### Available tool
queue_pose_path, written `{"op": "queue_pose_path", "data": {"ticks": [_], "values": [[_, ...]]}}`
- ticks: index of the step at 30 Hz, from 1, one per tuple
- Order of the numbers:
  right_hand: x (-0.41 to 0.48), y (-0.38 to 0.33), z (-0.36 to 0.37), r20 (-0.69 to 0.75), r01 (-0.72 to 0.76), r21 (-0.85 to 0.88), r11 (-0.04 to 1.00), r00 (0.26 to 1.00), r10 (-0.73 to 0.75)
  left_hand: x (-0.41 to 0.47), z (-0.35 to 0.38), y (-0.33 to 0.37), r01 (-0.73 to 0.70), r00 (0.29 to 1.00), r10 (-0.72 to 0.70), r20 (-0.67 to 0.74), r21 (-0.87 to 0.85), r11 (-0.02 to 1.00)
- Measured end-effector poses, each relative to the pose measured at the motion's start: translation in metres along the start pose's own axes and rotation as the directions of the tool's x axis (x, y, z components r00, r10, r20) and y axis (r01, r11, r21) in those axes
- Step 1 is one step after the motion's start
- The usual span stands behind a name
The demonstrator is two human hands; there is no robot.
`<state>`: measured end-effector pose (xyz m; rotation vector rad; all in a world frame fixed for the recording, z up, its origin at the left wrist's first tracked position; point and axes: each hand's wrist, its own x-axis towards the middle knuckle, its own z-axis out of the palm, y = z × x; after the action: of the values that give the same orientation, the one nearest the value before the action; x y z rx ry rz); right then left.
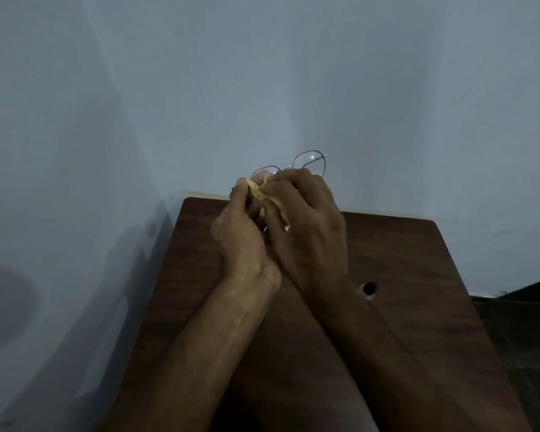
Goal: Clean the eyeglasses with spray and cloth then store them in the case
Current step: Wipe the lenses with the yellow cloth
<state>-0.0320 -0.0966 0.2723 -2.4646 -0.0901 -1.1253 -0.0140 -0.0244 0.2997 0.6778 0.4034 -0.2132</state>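
Thin wire-rimmed eyeglasses (310, 162) with round lenses are held up in the air above the far edge of the table. A crumpled yellow cloth (270, 199) is bunched around the left lens. My left hand (242, 232) pinches the cloth and the frame from the left side. My right hand (306, 213) grips the cloth from the right, fingers curled over it against the lens. The right lens sticks out bare above my right hand. No spray bottle and no case are in view.
A dark wooden table (402, 260) lies below my forearms, with a round hole (369, 288) right of centre. Pale blue-grey walls meet in a corner close behind and left of it. A dark floor shows at the right.
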Motion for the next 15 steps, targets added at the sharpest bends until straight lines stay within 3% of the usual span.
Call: {"op": "queue_pose_path", "data": {"ticks": [7,11,15], "values": [[0.003,0.013,-0.003,-0.077,-0.017,0.032,0.999,0.997,0.02,0.001,-0.006,0.0,0.016,0.999,-0.016,-0.029,-0.016,1.0],[-0.005,-0.003,-0.001,-0.009,0.097,-0.007,0.995,0.995,-0.097,0.0,-0.008,-0.001,0.04,0.999,-0.04,0.001,0.0,0.999],[0.012,0.015,-0.004,-0.128,0.006,-0.028,1.0,0.992,-0.009,0.0,-0.009,-0.001,0.015,0.999,-0.014,-0.032,0.033,0.999]]}}
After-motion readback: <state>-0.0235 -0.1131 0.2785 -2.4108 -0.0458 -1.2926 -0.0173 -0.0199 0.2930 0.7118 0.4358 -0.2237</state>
